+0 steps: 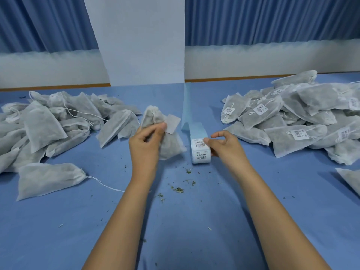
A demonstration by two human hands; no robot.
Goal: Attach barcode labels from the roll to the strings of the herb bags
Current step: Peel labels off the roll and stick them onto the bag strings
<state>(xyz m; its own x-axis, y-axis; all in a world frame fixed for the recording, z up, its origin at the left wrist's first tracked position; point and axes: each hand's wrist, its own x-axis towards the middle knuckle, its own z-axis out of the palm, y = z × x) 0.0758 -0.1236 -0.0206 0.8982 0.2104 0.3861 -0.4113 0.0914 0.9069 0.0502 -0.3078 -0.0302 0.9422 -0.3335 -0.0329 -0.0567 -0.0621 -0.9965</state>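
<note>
My left hand (pixel 145 141) grips a white mesh herb bag (pixel 169 145) lifted above the blue table, and its thumb and fingers also pinch a blank-looking label (pixel 173 123) by the bag's string. My right hand (pixel 224 145) holds the label roll (pixel 200 151) on the table, thumb on the top barcode label, forefinger raised. A strip of pale blue backing paper (pixel 187 106) trails from the roll toward the wall.
A heap of unlabelled herb bags (pixel 58 121) lies at the left, with one single bag (pixel 48 179) nearer me. Labelled bags (pixel 292 117) are piled at the right. Loose herb crumbs (pixel 178 190) dot the blue tablecloth (pixel 175 230) in front of the roll.
</note>
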